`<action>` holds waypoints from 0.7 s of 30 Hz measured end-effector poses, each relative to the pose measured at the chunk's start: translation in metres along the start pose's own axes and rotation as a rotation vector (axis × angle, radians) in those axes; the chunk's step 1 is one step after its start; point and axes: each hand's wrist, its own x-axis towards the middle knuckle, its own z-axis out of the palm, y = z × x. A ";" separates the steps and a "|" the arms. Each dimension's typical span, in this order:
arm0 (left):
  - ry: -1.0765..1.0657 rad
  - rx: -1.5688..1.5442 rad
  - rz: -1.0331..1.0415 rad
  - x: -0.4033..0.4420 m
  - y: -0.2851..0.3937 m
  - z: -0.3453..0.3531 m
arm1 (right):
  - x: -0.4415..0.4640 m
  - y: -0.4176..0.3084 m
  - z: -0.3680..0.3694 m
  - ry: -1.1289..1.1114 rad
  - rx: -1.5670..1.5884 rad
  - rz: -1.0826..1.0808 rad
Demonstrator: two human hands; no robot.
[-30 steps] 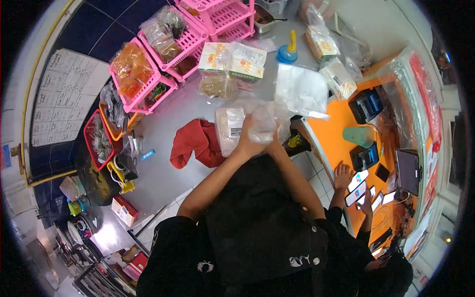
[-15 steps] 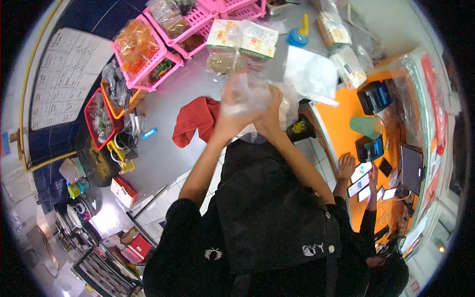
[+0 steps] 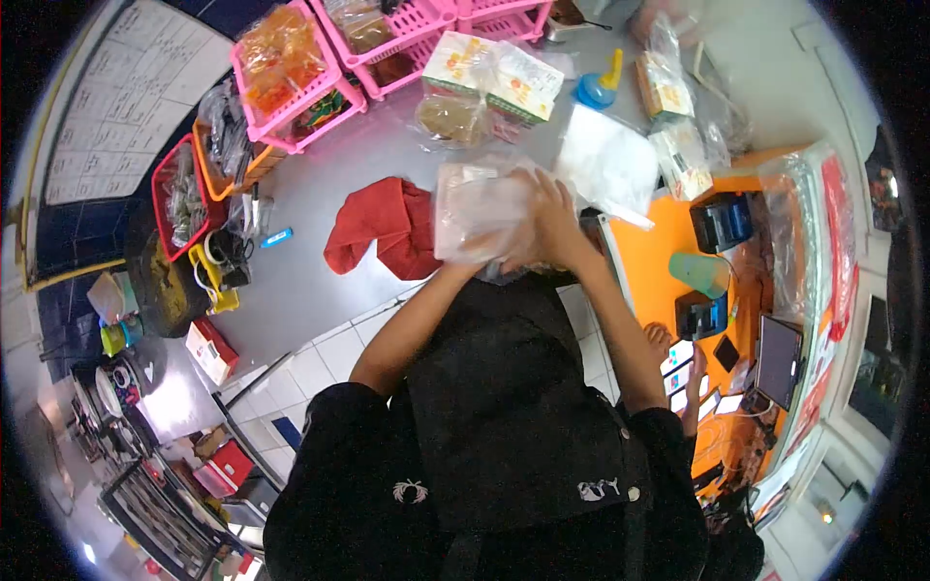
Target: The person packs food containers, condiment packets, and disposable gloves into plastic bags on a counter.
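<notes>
Over the counter's front edge I hold a clear plastic bag (image 3: 475, 208) with a pale, box-like thing inside; motion blurs it. My left hand (image 3: 475, 269) grips it from below on the left, its fingers mostly behind the bag. On the right, the fingers of my right hand (image 3: 557, 221) are bent against the bag's side. A crumpled red cloth (image 3: 387, 228) lies just left of the bag. Beyond it, a printed carton (image 3: 494, 77) stands beside a wrapped brownish packet (image 3: 453, 118). A stack of white sheets or bags (image 3: 608, 160) is to the right.
Pink baskets (image 3: 291, 82) with bagged goods stand at the back left, near an orange basket and a red basket (image 3: 184, 198). A blue bottle with a yellow spout (image 3: 599, 89) is at the back. At the orange desk (image 3: 630, 237) another person's hands touch phones.
The bag has turned so its pale, flat side shows more. My right hand has moved slightly right and down, with its back now toward me. My head view has shifted a little.
</notes>
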 end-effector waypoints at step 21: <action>0.106 -0.312 -0.343 -0.029 0.096 -0.149 | 0.017 -0.007 0.052 0.154 0.291 0.092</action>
